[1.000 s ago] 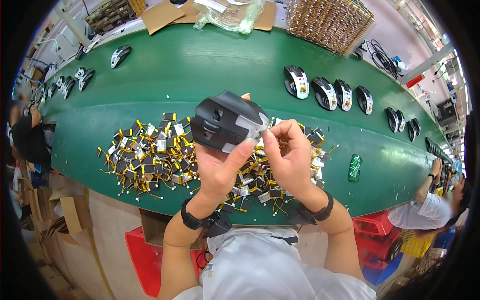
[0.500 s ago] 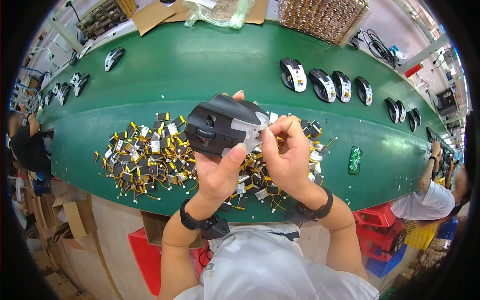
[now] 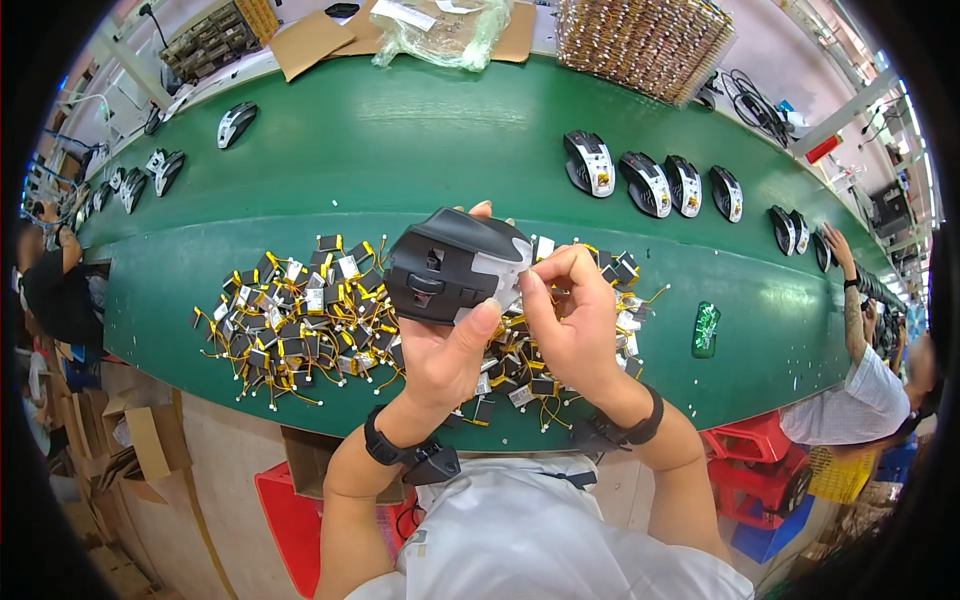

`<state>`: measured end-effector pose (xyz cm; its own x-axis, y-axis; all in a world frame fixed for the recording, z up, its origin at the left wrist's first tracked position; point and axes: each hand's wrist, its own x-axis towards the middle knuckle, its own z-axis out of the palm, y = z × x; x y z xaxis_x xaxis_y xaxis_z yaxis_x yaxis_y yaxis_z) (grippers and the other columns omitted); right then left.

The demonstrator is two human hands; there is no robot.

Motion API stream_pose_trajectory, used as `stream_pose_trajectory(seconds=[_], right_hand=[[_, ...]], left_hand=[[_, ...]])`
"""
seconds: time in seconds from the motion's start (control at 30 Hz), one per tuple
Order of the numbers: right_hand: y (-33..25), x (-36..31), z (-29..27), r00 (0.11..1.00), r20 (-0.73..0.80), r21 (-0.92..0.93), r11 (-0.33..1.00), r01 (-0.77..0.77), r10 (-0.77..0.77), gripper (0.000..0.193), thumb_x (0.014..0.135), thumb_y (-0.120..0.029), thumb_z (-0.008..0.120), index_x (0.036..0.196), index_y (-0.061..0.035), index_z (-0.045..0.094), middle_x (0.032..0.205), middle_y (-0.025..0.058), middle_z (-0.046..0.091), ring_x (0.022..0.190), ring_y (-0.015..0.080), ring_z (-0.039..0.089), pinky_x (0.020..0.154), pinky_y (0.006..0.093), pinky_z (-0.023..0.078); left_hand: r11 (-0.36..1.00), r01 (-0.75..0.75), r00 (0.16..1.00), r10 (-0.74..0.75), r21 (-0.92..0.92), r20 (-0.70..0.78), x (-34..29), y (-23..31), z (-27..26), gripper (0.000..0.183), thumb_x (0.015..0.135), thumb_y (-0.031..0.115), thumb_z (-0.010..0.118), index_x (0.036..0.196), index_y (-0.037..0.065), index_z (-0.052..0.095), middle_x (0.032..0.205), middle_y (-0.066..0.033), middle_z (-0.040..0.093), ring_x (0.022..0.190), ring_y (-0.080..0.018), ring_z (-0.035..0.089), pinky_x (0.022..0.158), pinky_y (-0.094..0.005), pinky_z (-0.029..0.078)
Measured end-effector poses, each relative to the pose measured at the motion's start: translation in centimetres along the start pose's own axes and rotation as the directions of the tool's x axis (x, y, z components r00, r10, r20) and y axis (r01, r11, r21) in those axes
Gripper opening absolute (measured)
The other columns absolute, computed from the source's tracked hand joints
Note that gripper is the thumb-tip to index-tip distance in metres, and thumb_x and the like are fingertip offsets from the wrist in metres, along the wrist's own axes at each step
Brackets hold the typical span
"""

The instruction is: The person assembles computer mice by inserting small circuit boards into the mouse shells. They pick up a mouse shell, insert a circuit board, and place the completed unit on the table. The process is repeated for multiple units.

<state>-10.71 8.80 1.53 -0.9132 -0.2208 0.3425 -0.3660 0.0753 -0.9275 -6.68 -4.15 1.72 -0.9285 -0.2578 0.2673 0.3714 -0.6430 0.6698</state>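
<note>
A black computer mouse (image 3: 450, 268) with a whitish rear section rests in my left hand (image 3: 440, 360), the thumb pressed along its near side. My right hand (image 3: 572, 318) pinches at the pale rear end of the mouse, thumb and forefinger together. Whatever sits between those fingertips is too small or hidden to name. Under and around both hands spreads a heap of small battery packs (image 3: 290, 330) with yellow tape, thin wires and white plugs.
Several black-and-white mice (image 3: 590, 165) stand on the green worktable (image 3: 400, 130), more at the far left. A green piece (image 3: 706, 330) lies to the right. At the right edge a co-worker's hand (image 3: 838, 250) reaches to a mouse. A wire-filled box (image 3: 640, 45) stands behind.
My hands and the mouse sit slightly lower in the picture, with the same hold. At the right, the co-worker's arm has stretched forward to a mouse on the table.
</note>
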Motion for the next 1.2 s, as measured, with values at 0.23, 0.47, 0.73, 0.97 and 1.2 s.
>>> stream_pose_trajectory(seconds=[0.23, 0.47, 0.73, 0.97, 1.2], right_hand=[[-1.7, 1.0, -0.8, 0.953, 0.162, 0.201, 0.937, -0.285, 0.255, 0.021, 0.095, -0.008, 0.062, 0.111, 0.0031, 0.057, 0.088, 0.0059, 0.065, 0.065, 0.0078, 0.06, 0.055, 0.0237, 0.049], [-0.8, 1.3, -1.7, 0.91, 0.342, 0.324, 0.879, -0.349, 0.235, 0.023, 0.098, -0.01, 0.059, 0.116, 0.0041, 0.06, 0.09, 0.003, 0.065, 0.067, 0.0056, 0.059, 0.058, 0.0216, 0.048], [-0.7, 1.3, -1.6, 0.918, 0.322, 0.288, 0.899, -0.329, 0.232, 0.025, 0.099, -0.012, 0.058, 0.118, 0.0039, 0.061, 0.087, 0.0022, 0.065, 0.068, 0.0049, 0.057, 0.059, 0.0216, 0.048], [-1.2, 1.1, -1.5, 0.924, 0.308, 0.221, 0.928, -0.3, 0.225, 0.021, 0.1, -0.011, 0.056, 0.113, 0.0039, 0.061, 0.081, 0.0011, 0.063, 0.066, 0.0045, 0.055, 0.059, 0.0212, 0.046], [-1.1, 1.0, -1.3, 0.925, 0.309, 0.238, 0.924, -0.3, 0.221, 0.017, 0.1, -0.009, 0.054, 0.109, 0.0035, 0.059, 0.077, -0.0001, 0.058, 0.066, 0.0048, 0.052, 0.059, 0.0218, 0.044]], left_hand=[[0.999, -0.034, 0.997, 0.032, 0.029, 0.075, 0.6, 0.3, -1.0, 0.074, 0.085, 0.007, 0.07, 0.147, 0.004, 0.03, 0.15, -0.0206, 0.037, 0.128, -0.0275, 0.049, 0.109, -0.0428, 0.039], [0.997, 0.055, 0.995, -0.05, -0.063, 0.085, 1.1, 0.9, -0.8, 0.072, 0.086, 0.011, 0.071, 0.146, 0.004, 0.032, 0.151, -0.0203, 0.036, 0.132, -0.0291, 0.047, 0.11, -0.0462, 0.038], [0.997, 0.064, 0.993, -0.059, -0.053, 0.098, 1.2, 0.9, -1.0, 0.072, 0.087, 0.011, 0.07, 0.147, 0.004, 0.032, 0.152, -0.0198, 0.035, 0.135, -0.0309, 0.044, 0.112, -0.0479, 0.034], [0.999, 0.033, 0.992, -0.032, -0.012, 0.126, 1.0, 0.7, -1.2, 0.07, 0.087, 0.008, 0.069, 0.146, 0.004, 0.033, 0.152, -0.0211, 0.036, 0.134, -0.0311, 0.046, 0.111, -0.0469, 0.037], [0.998, 0.043, 0.993, -0.038, -0.042, 0.112, 1.0, 0.6, -1.1, 0.07, 0.086, 0.007, 0.07, 0.146, 0.004, 0.033, 0.151, -0.0216, 0.037, 0.132, -0.0299, 0.048, 0.11, -0.0459, 0.038]])
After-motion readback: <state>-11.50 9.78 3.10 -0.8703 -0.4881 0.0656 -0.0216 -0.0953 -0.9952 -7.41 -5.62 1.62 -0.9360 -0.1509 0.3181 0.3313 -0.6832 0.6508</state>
